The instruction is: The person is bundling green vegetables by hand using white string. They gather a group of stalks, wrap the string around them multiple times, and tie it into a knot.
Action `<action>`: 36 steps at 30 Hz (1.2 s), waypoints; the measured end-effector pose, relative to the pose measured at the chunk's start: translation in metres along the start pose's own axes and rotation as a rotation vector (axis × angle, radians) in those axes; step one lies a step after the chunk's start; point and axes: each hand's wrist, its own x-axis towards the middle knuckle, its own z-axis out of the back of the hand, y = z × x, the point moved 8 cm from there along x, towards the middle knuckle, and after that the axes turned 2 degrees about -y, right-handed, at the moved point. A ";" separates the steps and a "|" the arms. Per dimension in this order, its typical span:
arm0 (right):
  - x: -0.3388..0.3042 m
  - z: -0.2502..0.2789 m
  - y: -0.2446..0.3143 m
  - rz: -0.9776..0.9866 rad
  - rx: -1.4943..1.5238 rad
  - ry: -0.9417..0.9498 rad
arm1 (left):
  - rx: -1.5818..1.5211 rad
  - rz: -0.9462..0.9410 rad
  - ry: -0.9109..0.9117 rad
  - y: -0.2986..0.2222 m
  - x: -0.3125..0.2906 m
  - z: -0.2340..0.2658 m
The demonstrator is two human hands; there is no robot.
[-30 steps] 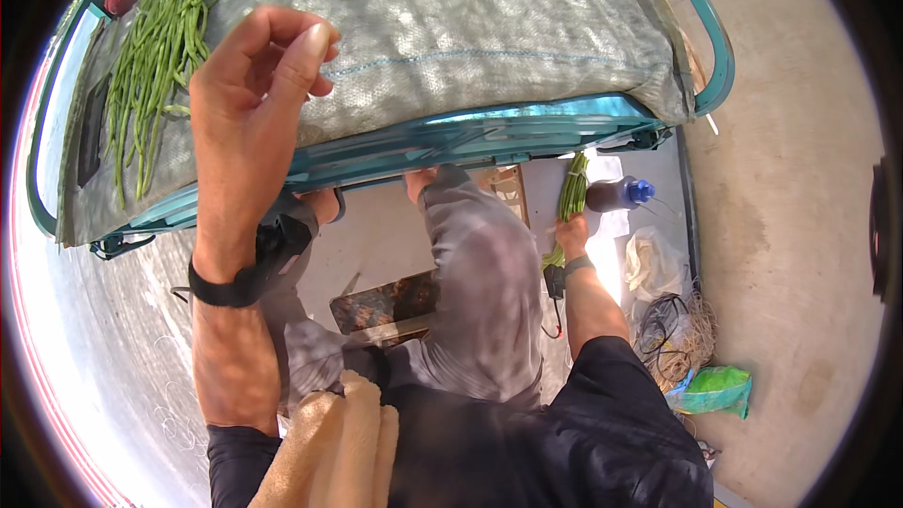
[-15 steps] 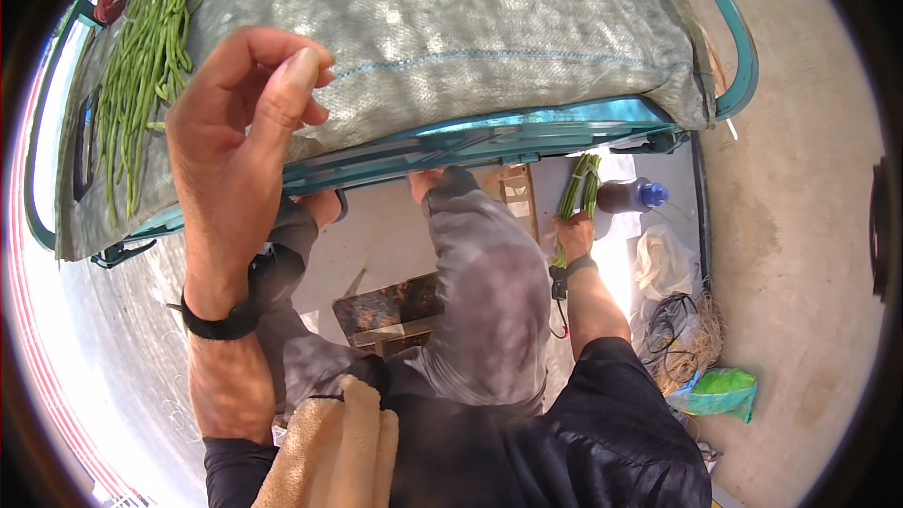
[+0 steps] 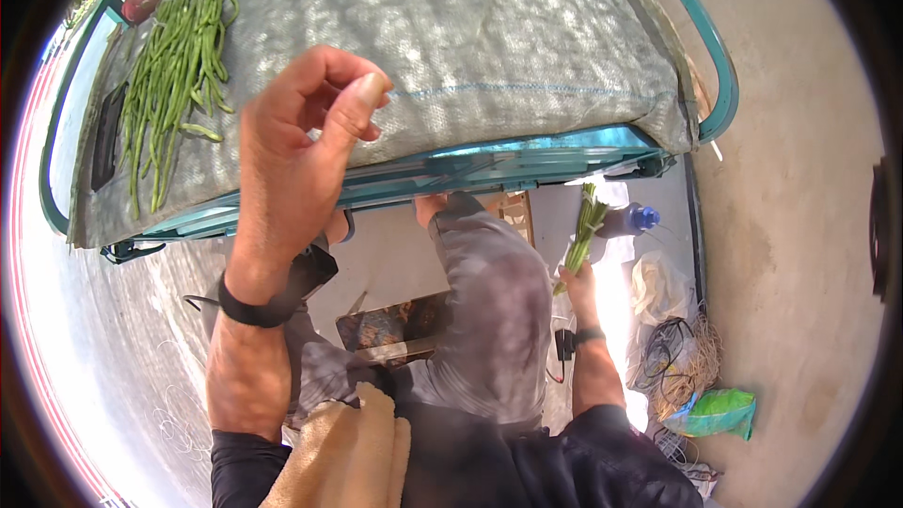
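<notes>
My left hand is raised over the front edge of a grey woven sack, with thumb and fingertips pressed together. Whether anything thin is between them is hidden. Low at the right, my right hand is closed round the lower end of a bundle of long green beans, held at a tilt. A second heap of long green beans lies on the sack's left side, beside a dark red round thing.
A teal metal frame surrounds the sack. Below at the right are a blue-capped bottle, a pale plastic bag, tangled strings and a green packet. A worn wooden stool-like piece stands between my legs.
My right hand has drawn back toward me, and the bean bundle has swung into a slant. My left hand has moved right, still pinched. The whole view has shifted slightly.
</notes>
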 end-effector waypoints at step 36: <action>-0.165 -0.216 0.610 1.136 -0.082 0.236 | -0.859 -0.083 -0.174 -0.016 0.025 0.078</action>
